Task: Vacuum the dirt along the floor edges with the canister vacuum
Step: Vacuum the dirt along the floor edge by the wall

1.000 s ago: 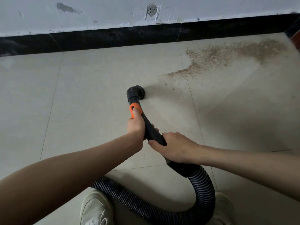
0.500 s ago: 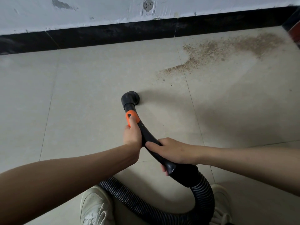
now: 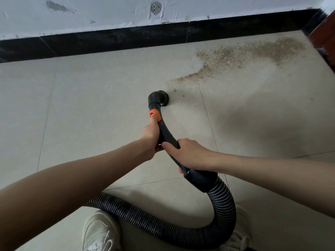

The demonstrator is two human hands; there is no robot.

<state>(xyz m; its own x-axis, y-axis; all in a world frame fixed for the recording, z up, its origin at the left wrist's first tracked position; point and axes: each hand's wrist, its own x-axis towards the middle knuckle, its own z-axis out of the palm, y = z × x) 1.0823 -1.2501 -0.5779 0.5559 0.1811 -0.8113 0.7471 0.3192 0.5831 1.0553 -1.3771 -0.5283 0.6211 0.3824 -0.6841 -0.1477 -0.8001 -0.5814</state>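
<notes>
No text, label, brand, number or sign can be read anywhere in view. A tiny pale mark shows on the black wand (image 3: pixel 165 134) just beside the left hand (image 3: pixel 151 136), too small to make out.
</notes>
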